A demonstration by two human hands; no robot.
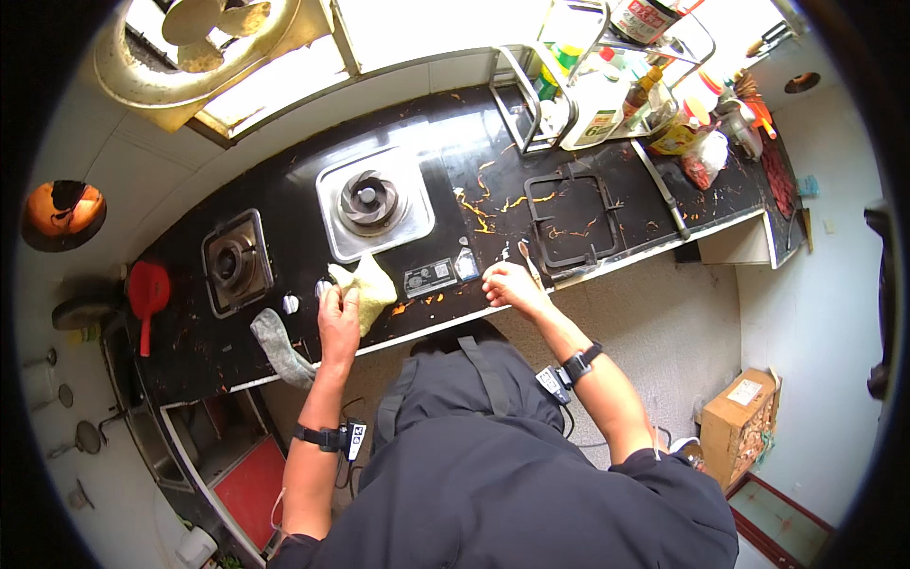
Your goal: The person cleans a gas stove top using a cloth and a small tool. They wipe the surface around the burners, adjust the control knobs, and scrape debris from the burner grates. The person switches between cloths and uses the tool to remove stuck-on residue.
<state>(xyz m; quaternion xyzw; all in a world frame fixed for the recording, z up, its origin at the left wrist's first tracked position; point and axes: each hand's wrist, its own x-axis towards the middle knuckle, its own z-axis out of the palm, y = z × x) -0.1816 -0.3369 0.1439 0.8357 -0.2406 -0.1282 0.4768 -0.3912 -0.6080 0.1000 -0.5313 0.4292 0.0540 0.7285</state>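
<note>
My left hand (pixel 338 318) grips a yellowish cloth (pixel 367 284) and presses it on the black glass stove top (pixel 313 313), just in front of the right burner (pixel 370 201) on its silver plate. My right hand (pixel 509 284) rests with curled fingers on the front edge of the stove top, next to a small spoon-like tool (pixel 529 263); I cannot tell whether it holds anything. Orange scraps (pixel 474 213) are scattered over the black surface.
A second burner (pixel 232 264) sits at the left. A loose black pan support (pixel 572 220) lies on the counter at the right. A grey cloth (pixel 280 346) hangs over the front edge. Bottles and a wire rack (pixel 588 85) stand at the back right. A cardboard box (pixel 739 422) is on the floor.
</note>
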